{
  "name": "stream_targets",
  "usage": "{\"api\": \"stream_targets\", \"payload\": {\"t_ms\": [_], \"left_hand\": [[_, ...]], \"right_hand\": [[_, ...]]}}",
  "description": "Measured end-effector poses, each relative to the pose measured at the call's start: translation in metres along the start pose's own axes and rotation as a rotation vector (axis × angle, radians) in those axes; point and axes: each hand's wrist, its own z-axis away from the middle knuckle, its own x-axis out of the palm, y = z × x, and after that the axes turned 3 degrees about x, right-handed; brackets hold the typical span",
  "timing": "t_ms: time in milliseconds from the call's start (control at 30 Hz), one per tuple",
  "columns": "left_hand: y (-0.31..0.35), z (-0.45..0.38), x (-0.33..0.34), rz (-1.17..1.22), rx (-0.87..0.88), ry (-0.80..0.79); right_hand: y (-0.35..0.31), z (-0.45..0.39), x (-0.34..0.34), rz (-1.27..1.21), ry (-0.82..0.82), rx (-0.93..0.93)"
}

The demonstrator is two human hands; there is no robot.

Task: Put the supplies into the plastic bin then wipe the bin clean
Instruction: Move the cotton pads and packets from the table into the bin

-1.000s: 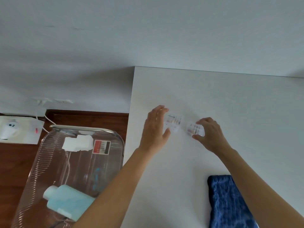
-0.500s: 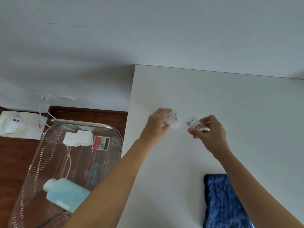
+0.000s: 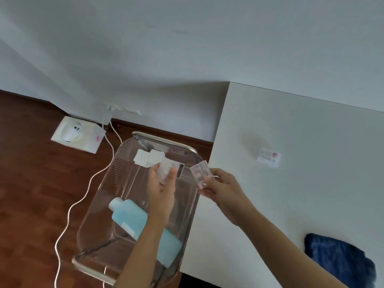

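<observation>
A clear plastic bin (image 3: 97, 206) stands on the floor left of the white table (image 3: 311, 183). Inside it lie a light blue bottle (image 3: 133, 220) and a white pad (image 3: 148, 157). My left hand (image 3: 162, 188) hovers over the bin, gripping a small clear packet (image 3: 165, 170). My right hand (image 3: 223, 188) holds a second small clear packet (image 3: 200, 173) at the table's left edge, beside the bin's rim. A third small packet (image 3: 269, 157) lies on the table. A blue cloth (image 3: 340, 260) rests at the table's near right.
A white cable (image 3: 83, 196) runs across the wooden floor (image 3: 37, 183) past the bin's left side to wall sockets (image 3: 122, 109). A white device on a white sheet (image 3: 76, 132) sits on the floor near the wall.
Both hands lifted a small packet each off the table and carried them left; my left hand is now over the bin. The view has swung left. One packet stays on the table.
</observation>
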Motion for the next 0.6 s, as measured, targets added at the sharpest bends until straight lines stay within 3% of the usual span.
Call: {"api": "stream_targets", "payload": {"t_ms": [200, 367, 500, 600], "left_hand": [[-0.045, -0.028, -0.043, 0.111, -0.256, 0.06], [-0.068, -0.046, -0.038, 0.054, -0.302, -0.024], [-0.078, -0.062, -0.022, 0.045, -0.329, -0.097], [-0.085, -0.072, -0.015, -0.091, -0.285, -0.136]], "right_hand": [[0.041, -0.054, 0.079, 0.13, 0.152, 0.17], [0.067, -0.103, 0.101, -0.085, 0.445, 0.342], [0.076, -0.129, 0.104, -0.164, 0.546, 0.368], [0.077, -0.142, 0.103, -0.183, 0.569, 0.409]]}}
